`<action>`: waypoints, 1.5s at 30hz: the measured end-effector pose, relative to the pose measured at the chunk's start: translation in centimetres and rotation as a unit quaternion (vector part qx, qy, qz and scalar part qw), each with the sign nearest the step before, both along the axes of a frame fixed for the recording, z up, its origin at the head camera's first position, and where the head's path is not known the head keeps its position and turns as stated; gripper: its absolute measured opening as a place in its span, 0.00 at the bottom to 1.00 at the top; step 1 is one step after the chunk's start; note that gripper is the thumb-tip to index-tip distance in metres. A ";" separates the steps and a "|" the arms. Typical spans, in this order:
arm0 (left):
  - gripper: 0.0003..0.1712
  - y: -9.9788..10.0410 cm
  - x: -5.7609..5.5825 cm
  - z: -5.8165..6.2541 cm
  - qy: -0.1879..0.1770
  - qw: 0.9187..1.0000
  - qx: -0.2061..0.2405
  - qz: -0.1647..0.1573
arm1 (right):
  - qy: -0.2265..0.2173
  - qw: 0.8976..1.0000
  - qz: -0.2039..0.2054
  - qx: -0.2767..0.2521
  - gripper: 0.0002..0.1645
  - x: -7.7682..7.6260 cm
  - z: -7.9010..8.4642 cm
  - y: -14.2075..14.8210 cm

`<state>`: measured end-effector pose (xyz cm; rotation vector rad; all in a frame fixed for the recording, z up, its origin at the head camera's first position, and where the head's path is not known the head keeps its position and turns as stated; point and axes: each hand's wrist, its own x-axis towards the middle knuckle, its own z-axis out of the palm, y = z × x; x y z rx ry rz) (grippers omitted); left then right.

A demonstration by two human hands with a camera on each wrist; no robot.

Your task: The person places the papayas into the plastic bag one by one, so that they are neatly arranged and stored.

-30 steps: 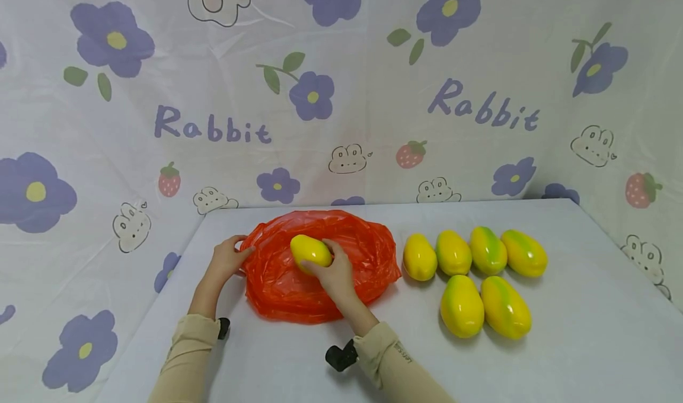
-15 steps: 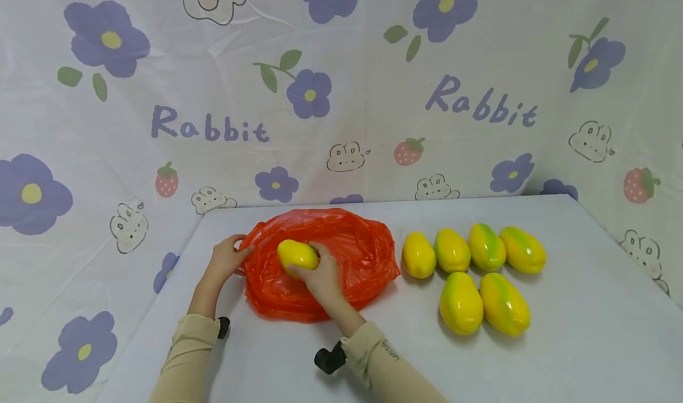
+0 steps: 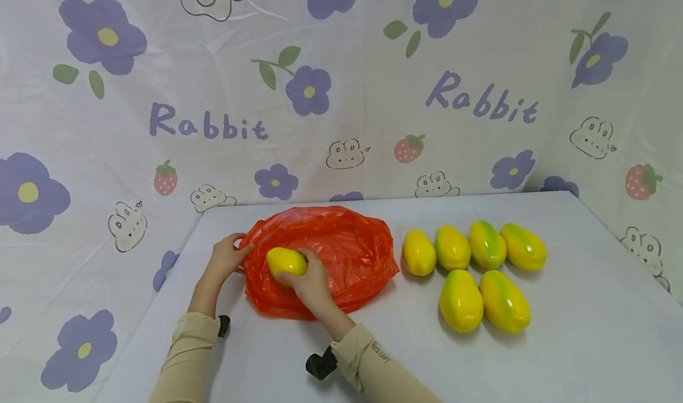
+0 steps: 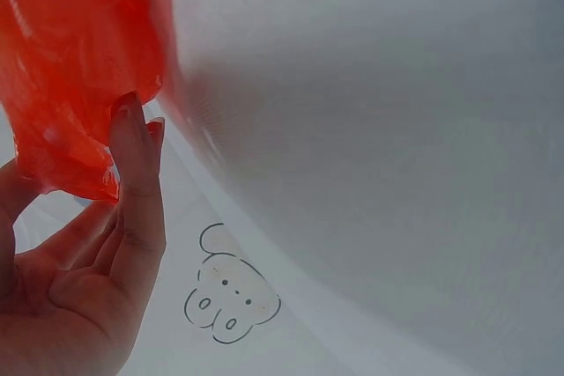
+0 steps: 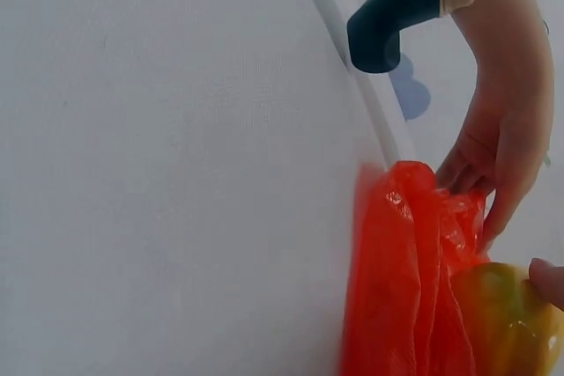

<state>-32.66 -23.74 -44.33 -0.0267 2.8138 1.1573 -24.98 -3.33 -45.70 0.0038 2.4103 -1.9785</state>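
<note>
Right hand (image 3: 311, 280) and yellow fruit (image 3: 286, 262): since the earlier frame, I see both have moved leftward across the mouth of the red bag (image 3: 363, 258), slightly nearer the person; the left hand (image 3: 227, 256) has stayed at the rim.
Key relation: from my remote view, the fruit lies to the left of the right hand and a little beyond it, over the left half of the bag's opening. Its long axis runs roughly left to right, and the right hand is on its right end.
Right-hand hold: fingers and thumb grasp the fruit; I cannot tell whether it touches the bag's floor.
Left-hand hold: it pinches the bag's left rim, near the fruit but apart from it.
Other fruit: a row of four (image 3: 453, 248) and a nearer pair (image 3: 505, 302) rest on the desk (image 3: 597, 344), right of the bag.
</note>
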 end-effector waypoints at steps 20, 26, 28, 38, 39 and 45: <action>0.31 -0.1 -0.1 -0.2 -0.009 1.000 -0.004 0.001 | 0.003 0.999 0.039 -0.014 0.35 0.9 0.3 -0.9; 0.31 -0.1 -0.1 -0.2 -0.007 1.000 -0.010 0.000 | -0.003 0.998 0.050 -0.030 0.34 1.3 0.7 -1.2; 0.31 -0.1 -0.2 -0.2 -0.008 1.000 -0.017 0.000 | -0.006 0.999 0.046 -0.029 0.35 1.4 0.8 -1.3; 0.31 -0.1 -0.2 -0.3 -0.008 0.999 -0.037 0.002 | -0.020 0.998 0.056 -0.036 0.37 1.8 1.3 -1.6; 0.31 -0.1 -0.2 -0.4 -0.007 0.999 -0.039 0.002 | -0.018 0.998 0.058 -0.033 0.36 1.8 1.3 -1.6; 0.31 -0.2 -0.1 -0.4 -0.008 0.999 -0.039 0.002 | -0.017 0.997 0.065 -0.027 0.34 1.6 1.0 -1.6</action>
